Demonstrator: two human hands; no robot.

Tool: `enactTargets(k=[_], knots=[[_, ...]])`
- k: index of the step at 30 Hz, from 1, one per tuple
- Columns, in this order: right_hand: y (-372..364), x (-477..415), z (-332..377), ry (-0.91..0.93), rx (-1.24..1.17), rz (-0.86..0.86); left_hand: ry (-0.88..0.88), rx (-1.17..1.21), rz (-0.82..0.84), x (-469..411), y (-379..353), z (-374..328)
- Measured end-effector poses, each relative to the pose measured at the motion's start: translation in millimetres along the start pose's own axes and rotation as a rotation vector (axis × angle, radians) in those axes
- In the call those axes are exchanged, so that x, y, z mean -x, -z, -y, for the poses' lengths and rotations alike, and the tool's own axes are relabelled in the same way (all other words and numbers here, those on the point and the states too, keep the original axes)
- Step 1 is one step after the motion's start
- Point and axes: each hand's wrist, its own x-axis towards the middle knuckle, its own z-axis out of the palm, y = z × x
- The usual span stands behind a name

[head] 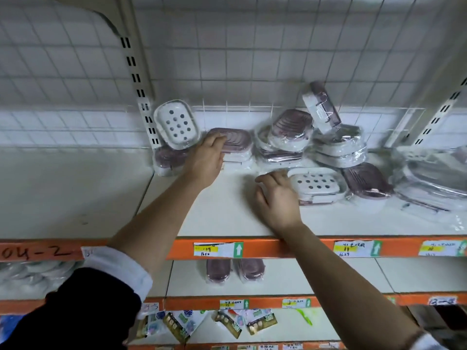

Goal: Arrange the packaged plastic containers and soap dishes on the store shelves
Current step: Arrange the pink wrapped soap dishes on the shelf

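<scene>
My left grip lies over the near end of the plastic-wrapped oval soap dish with the mauve ribbed lid, which tops a short stack at the back of the white store shelf with the orange front edge. My fingers rest on the lid and the thumb is hidden, so I cannot tell whether I have it clamped. My right grip is apart, fingers loosely spread, with the tips at the near end of the wrapped white soap dish with round drain holes, which lies flat on the shelf.

The danger I see is the film: it looks slick, and a shove could skate the stack sideways. Just left of it a second white perforated dish leans tilted on another pack and may slide off if nudged. Farther right, a wrapped dish propped on edge crowns a loose heap; jostling it could spill packs toward the shelf edge.
</scene>
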Motion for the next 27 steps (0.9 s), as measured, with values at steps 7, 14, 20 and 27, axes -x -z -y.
enactTargets(k=[7,14,20,27], knots=[[-3.5,-1.4,-5.7,0.002,-0.104,-0.038,0.04,0.038,0.124,-28.9,-6.1,12.1],[-4.7,-1.3,-6.3,0.003,-0.145,-0.048,-0.012,0.137,0.051,-25.2,-1.0,12.9],[-3.7,-1.0,-7.0,-0.007,-0.152,-0.032,0.022,0.118,0.069,-26.1,0.8,7.7],[-2.9,-1.9,-5.8,-0.011,-0.148,-0.019,0.109,0.065,0.115,4.7,1.7,-0.8]])
